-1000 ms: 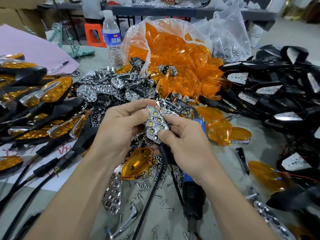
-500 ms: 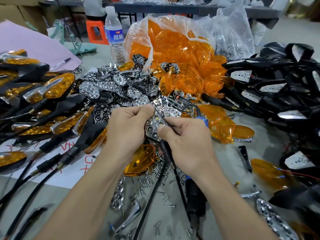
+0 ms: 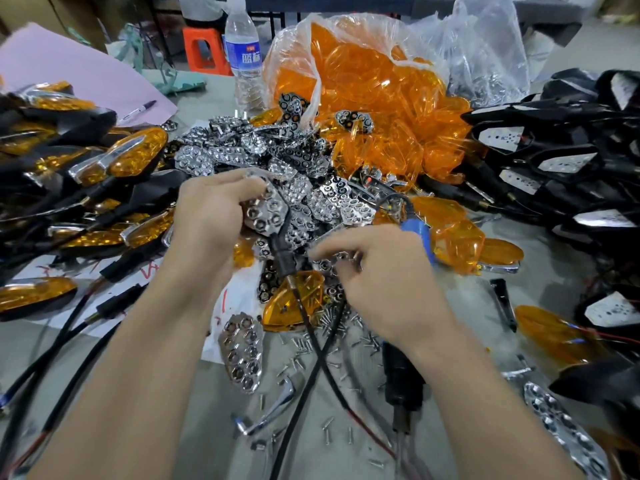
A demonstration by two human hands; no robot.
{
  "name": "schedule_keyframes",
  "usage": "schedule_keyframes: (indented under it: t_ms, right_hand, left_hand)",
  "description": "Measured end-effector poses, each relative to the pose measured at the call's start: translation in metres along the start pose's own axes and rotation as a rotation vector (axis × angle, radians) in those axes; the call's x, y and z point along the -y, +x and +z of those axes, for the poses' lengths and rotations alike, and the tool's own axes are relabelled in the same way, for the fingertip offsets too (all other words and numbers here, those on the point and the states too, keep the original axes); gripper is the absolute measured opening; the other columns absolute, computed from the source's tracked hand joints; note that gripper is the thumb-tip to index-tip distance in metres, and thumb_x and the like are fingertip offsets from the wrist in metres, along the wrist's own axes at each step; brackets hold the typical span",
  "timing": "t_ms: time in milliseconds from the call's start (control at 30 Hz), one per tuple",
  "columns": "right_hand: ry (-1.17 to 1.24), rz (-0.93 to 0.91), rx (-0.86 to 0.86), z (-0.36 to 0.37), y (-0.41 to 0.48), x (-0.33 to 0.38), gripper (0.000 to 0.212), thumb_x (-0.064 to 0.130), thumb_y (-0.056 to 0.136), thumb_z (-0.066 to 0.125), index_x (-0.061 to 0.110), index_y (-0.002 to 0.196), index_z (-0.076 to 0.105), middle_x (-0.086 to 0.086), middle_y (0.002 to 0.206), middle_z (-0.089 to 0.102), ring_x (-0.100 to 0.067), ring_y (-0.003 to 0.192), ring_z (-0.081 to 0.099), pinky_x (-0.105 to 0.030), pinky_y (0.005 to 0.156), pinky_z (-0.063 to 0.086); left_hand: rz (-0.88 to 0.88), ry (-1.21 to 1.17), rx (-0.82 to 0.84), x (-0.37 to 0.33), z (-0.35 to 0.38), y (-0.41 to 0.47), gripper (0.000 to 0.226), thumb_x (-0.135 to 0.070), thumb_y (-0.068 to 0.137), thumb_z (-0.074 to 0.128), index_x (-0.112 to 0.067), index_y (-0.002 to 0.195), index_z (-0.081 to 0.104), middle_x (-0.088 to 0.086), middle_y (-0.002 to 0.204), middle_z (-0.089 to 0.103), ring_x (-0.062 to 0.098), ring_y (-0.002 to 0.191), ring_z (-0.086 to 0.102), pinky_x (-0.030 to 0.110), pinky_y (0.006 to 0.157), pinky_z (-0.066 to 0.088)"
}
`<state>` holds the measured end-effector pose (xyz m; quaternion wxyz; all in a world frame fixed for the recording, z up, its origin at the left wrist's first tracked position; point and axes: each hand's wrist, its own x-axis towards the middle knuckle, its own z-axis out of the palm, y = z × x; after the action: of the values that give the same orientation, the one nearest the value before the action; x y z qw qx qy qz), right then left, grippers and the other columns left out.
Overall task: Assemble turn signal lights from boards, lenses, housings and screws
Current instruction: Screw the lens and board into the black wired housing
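Both bare arms are stretched forward. The left hand (image 3: pixel 207 216) is raised, and its fingers are curled round a shiny piece (image 3: pixel 268 211). The right hand (image 3: pixel 377 271) is held lower, palm down, with fingers bent and blurred.

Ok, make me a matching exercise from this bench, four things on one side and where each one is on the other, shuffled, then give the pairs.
Things:
1 water bottle
2 pen
3 loose screws
4 half-built light

Places:
A gripped by the left hand
B lying on the pink sheet
C scattered on the table, nearest the camera
D upright, just left of the bag of orange lenses

Pairs: 1-D, 2-B, 3-C, 4-A
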<state>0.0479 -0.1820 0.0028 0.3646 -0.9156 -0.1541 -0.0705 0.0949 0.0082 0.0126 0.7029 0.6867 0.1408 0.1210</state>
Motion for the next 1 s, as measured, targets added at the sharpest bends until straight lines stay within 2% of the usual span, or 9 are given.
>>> schedule_keyframes:
  t_ms: [133,233,300,433,600,733,833,933,1000]
  right_hand:
    - [-0.258,-0.118,0.389,0.013,-0.005,0.011,0.047,0.008,0.087,0.071,0.038,0.122,0.074,0.004,0.121,0.062,-0.017,0.115,0.054,-0.028,0.102,0.039]
    - [-0.262,-0.080,0.271,0.015,-0.006,0.006,0.019,0.017,0.088,0.074,0.031,0.098,0.079,0.007,0.091,0.069,-0.014,0.088,0.063,-0.031,0.079,0.054]
    - [-0.074,0.039,0.118,0.011,-0.006,-0.001,0.003,0.030,0.091,0.076,0.030,0.088,0.078,0.009,0.071,0.068,-0.008,0.066,0.061,-0.020,0.054,0.048]
    - [0.242,0.224,-0.254,0.001,-0.002,-0.015,0.013,0.022,0.095,0.072,0.028,0.083,0.074,0.010,0.067,0.072,-0.007,0.058,0.061,-0.021,0.053,0.044]
    - [1.100,0.343,-0.097,0.000,-0.005,-0.004,0.031,0.006,0.102,0.060,0.026,0.122,0.072,-0.007,0.073,0.074,-0.019,0.058,0.065,-0.026,0.055,0.055]
    - [0.891,0.312,-0.158,0.006,-0.001,-0.001,0.039,0.004,0.098,0.061,0.037,0.110,0.079,-0.006,0.076,0.077,-0.022,0.057,0.067,-0.030,0.053,0.058]
    - [0.630,0.236,-0.198,0.008,0.000,-0.005,0.030,0.029,0.090,0.065,0.046,0.111,0.078,0.008,0.083,0.079,-0.014,0.072,0.074,-0.046,0.071,0.064]
    - [0.574,0.169,-0.102,0.009,0.001,-0.001,0.033,0.037,0.082,0.072,0.067,0.096,0.070,0.021,0.091,0.078,-0.006,0.082,0.074,-0.045,0.080,0.064]
    - [0.546,0.159,-0.065,0.011,0.002,0.000,0.038,0.034,0.078,0.074,0.066,0.099,0.069,0.022,0.094,0.078,-0.004,0.089,0.075,-0.042,0.082,0.063]
  left_hand:
    - [0.008,-0.055,0.000,0.001,-0.008,0.000,0.023,-0.007,0.091,0.064,-0.013,0.080,0.084,0.008,0.075,0.075,0.022,0.065,0.068,0.035,0.062,0.061]
    - [0.013,-0.028,0.019,0.003,-0.008,0.000,0.018,-0.020,0.075,0.068,-0.016,0.079,0.084,0.014,0.084,0.074,0.032,0.081,0.067,0.062,0.087,0.057]
    - [0.020,-0.018,0.008,0.005,-0.006,-0.002,0.019,-0.024,0.071,0.067,-0.020,0.078,0.085,0.014,0.087,0.074,0.040,0.094,0.068,0.066,0.098,0.051]
    - [-0.026,0.000,0.007,0.010,-0.004,-0.002,0.021,-0.026,0.068,0.069,-0.023,0.082,0.085,0.011,0.093,0.078,0.042,0.106,0.068,0.055,0.099,0.052]
    - [-0.005,0.080,0.132,0.018,0.018,-0.019,0.020,-0.022,0.069,0.073,-0.023,0.084,0.085,0.003,0.085,0.081,0.025,0.087,0.076,0.046,0.092,0.056]
    - [0.017,0.097,0.154,0.021,0.027,-0.020,0.023,-0.024,0.065,0.073,-0.031,0.084,0.085,-0.005,0.092,0.081,0.019,0.102,0.074,0.043,0.100,0.054]
    - [0.069,0.110,0.138,0.022,0.030,-0.021,0.024,-0.018,0.070,0.072,-0.037,0.077,0.083,-0.010,0.083,0.080,0.001,0.084,0.073,0.018,0.074,0.056]
    - [0.090,0.126,0.131,0.021,0.031,-0.024,0.023,-0.021,0.067,0.070,-0.036,0.080,0.083,0.008,0.078,0.078,0.016,0.070,0.067,0.042,0.068,0.058]
    - [0.094,0.116,0.135,0.020,0.030,-0.024,0.025,-0.022,0.065,0.069,-0.036,0.081,0.083,0.008,0.077,0.078,0.016,0.070,0.067,0.038,0.068,0.057]
